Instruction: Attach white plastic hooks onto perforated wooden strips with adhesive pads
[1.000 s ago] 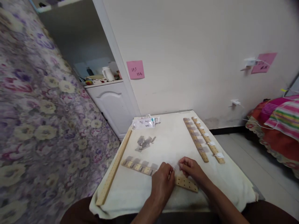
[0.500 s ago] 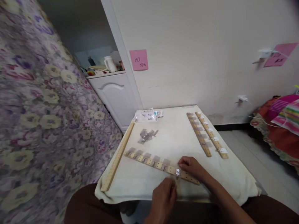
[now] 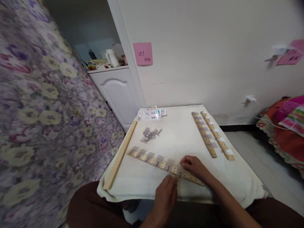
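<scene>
A light wooden strip with holes point(image 3: 193, 178) lies slantwise in front of me. Small metal pieces and clear plastic tabs sit along it, the tabs sticking out past its far edge. My left hand point(image 3: 165, 193) is at the strip's near edge, its fingers closed beside a small metal piece point(image 3: 180, 173). Above the far edge, my right hand point(image 3: 193, 166) is closed in a pinch near that same piece. What the fingertips of either hand hold is too small to make out.
Two more fitted wooden strips point(image 3: 203, 134) point(image 3: 217, 135) lie at the right. A bare holed strip point(image 3: 120, 155) runs along the table's left edge. Loose metal pieces in clear plastic point(image 3: 149, 134) lie left of centre, with flat packets point(image 3: 149, 115) behind. A wall borders the far edge.
My left hand has moved up to the strip's near edge. The shiny piece that hung over that edge now sits more in line with the others. My right hand has barely moved.
</scene>
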Tool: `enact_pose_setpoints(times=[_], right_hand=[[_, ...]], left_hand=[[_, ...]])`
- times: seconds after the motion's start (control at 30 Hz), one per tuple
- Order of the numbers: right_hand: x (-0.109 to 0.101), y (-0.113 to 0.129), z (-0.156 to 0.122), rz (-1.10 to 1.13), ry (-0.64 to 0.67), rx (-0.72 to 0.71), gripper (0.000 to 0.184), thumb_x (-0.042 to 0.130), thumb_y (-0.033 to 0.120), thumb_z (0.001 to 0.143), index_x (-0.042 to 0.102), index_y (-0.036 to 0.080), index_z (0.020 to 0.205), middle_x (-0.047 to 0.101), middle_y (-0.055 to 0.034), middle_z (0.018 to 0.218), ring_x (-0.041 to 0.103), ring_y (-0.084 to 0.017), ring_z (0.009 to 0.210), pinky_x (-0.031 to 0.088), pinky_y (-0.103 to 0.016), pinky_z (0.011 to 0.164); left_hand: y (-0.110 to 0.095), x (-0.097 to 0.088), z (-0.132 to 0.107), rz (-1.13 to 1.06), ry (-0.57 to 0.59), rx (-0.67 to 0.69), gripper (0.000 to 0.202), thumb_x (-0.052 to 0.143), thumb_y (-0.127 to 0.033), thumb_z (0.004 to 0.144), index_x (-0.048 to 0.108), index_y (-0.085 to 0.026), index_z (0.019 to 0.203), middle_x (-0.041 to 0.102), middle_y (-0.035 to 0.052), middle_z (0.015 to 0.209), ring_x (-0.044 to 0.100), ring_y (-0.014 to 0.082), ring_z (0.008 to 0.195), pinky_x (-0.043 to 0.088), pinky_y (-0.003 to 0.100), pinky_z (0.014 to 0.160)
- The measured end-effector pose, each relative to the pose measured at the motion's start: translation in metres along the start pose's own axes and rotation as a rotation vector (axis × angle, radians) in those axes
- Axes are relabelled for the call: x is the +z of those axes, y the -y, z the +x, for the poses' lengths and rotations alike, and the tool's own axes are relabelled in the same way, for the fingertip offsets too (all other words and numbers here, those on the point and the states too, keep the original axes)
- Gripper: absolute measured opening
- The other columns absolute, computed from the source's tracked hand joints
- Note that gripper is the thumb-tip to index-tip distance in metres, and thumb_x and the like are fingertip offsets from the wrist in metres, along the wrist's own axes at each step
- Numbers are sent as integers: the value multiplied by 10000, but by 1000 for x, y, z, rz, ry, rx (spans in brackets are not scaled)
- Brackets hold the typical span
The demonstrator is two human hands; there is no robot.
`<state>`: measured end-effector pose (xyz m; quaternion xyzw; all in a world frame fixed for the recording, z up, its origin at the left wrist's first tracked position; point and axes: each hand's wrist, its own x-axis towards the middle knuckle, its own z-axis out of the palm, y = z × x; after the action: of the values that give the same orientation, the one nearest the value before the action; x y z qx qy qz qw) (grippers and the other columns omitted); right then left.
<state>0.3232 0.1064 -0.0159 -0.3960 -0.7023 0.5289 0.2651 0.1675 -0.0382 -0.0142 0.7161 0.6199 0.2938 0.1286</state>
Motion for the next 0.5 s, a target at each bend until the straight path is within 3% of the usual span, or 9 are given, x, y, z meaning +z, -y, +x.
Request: enact_pose_setpoints(times=[0.17, 0.3, 0.5], right_hand=[[0, -1, 2, 0, -6, 10, 102, 536, 214, 716, 619, 155, 717, 543, 27, 577, 462, -115, 547, 338, -226, 524], [0, -2, 2, -21, -10, 8, 103, 532, 211, 715, 616, 152, 712, 534, 28, 568, 454, -113, 537, 328, -225, 513], [-1, 5, -1, -57, -27, 20, 90, 522, 197, 713, 600, 154, 695, 536, 24, 570, 462, -116, 551, 338, -228, 525]], left_hand=[[7, 4, -4, -38, -50, 57, 319, 391, -126, 890, 484, -215, 1183, 588, 67, 983, 564, 177, 895, 494, 302, 774], [8, 5, -5, 0, -17, 86, 464, 372, -89, 873, 412, -236, 1311, 582, 75, 997, 559, 182, 907, 500, 314, 777], [7, 5, -3, 60, -9, 95, 529, 372, -63, 834, 403, -242, 1331, 582, 68, 999, 550, 188, 899, 503, 317, 761]])
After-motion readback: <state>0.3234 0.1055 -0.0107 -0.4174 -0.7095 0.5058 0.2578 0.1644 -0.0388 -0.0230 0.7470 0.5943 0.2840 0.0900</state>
